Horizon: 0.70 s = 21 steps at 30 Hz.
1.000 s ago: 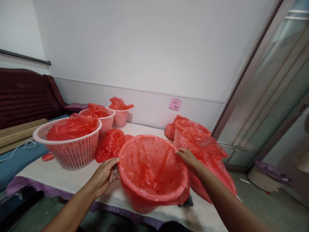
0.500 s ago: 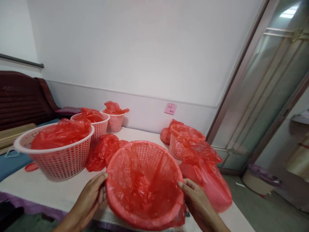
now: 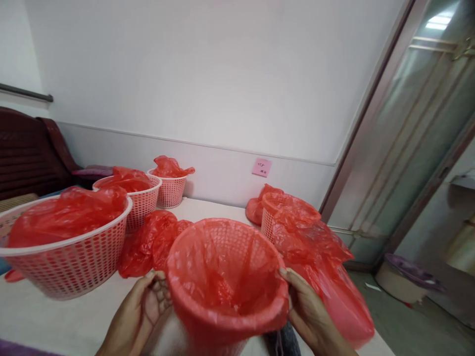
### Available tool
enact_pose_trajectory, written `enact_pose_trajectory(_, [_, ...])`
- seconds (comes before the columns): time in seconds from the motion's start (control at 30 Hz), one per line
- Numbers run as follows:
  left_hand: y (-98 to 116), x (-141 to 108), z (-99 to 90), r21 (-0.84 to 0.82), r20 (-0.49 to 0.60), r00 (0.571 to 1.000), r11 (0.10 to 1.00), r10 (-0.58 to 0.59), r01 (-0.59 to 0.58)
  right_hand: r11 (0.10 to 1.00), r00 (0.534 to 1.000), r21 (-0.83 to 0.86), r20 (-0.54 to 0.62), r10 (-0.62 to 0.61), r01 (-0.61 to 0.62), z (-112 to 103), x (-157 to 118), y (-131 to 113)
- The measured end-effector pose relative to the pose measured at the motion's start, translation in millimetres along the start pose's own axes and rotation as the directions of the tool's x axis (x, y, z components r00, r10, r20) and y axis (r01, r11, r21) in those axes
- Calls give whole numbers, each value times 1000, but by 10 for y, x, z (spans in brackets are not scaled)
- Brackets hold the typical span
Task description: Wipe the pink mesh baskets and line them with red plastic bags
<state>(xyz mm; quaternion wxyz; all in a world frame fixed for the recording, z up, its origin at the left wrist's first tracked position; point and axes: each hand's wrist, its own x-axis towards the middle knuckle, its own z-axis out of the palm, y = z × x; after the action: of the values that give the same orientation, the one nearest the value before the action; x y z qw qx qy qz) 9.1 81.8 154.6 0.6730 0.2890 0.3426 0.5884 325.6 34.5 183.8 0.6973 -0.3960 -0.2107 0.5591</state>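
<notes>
Head: round perforated basket (image 3: 241, 244), crinkled film (image 3: 224, 291)

I count three round, perforated plastic baskets with white rims (image 3: 85, 267); two round, perforated baskets covered in red plastic film (image 3: 226, 319); one square pink paper note (image 3: 261, 167); one beige, purple-lined bin (image 3: 399, 284).

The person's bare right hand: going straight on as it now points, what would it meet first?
The right hand would first meet the round perforated basket lined with red plastic, at its right rim, which it seems to touch, though depth is unclear.
</notes>
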Motion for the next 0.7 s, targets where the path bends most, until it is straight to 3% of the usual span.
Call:
enact_pose_trajectory(0.07, [-170,166,-92,274,-10,994,957,105,-98,997,997,-8,-20,-78,78,43,221,-25])
enact_pose_trajectory(0.13, [-400,355,-202,593,45,981,785,191,-180,988,987,-18,-32,-156,156,104,476,-46])
enact_pose_trajectory(0.2, [-653,540,-303,726,110,976,656,186,-207,976,974,-17,-55,-218,217,178,769,-56])
enact_pose_trajectory(0.33, [-1100,818,-471,866,214,972,441,97,-235,945,935,-26,-139,-326,325,328,1431,-7])
enact_pose_trajectory(0.43, [-1311,921,-585,928,228,973,294,42,-230,927,910,-45,-178,-373,371,389,1928,91])
enact_pose_trajectory(0.57, [-1407,988,-663,960,221,975,182,-21,-214,913,888,-48,-215,-406,406,401,2498,173])
enact_pose_trajectory(0.7, [-1398,1028,-642,977,182,981,125,-71,-173,905,873,-7,-261,-412,425,437,2912,79])
